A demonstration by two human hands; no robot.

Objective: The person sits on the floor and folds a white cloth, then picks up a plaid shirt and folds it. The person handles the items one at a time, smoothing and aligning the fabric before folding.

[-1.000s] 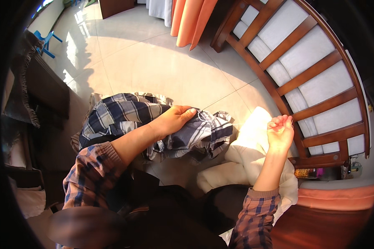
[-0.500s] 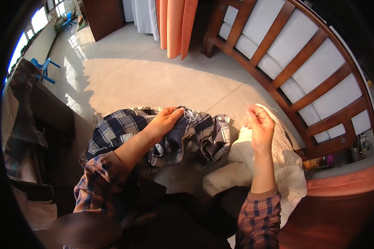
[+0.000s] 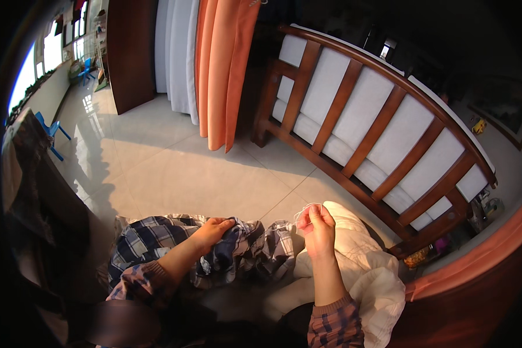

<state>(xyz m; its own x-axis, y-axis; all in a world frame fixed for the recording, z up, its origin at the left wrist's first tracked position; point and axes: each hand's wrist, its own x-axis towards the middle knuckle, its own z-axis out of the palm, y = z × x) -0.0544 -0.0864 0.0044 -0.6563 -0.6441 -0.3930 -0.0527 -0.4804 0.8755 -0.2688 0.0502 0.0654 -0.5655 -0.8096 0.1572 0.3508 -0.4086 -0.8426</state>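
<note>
Two grips | plaid cloth (image 3: pixel 148 236) held by left hand (image 3: pixel 213 231) | white thread (image 3: pixel 300 215) pinched by right hand (image 3: pixel 320 233), now brought closer; slack seemingly gained

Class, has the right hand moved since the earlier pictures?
Yes: the right hand has moved left, away from the wooden frame.

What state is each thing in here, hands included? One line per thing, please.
Left hand: closed on the checked cloth
Right hand: fingers pinched on the white thread
Checked cloth: crumpled
White thread: slack, curving by the right fingertips
Cream padded fabric: bunched, partly sunlit
Orange curtain: hanging in folds
White curtain: hanging in folds
Nearer blue chair: upright
</note>
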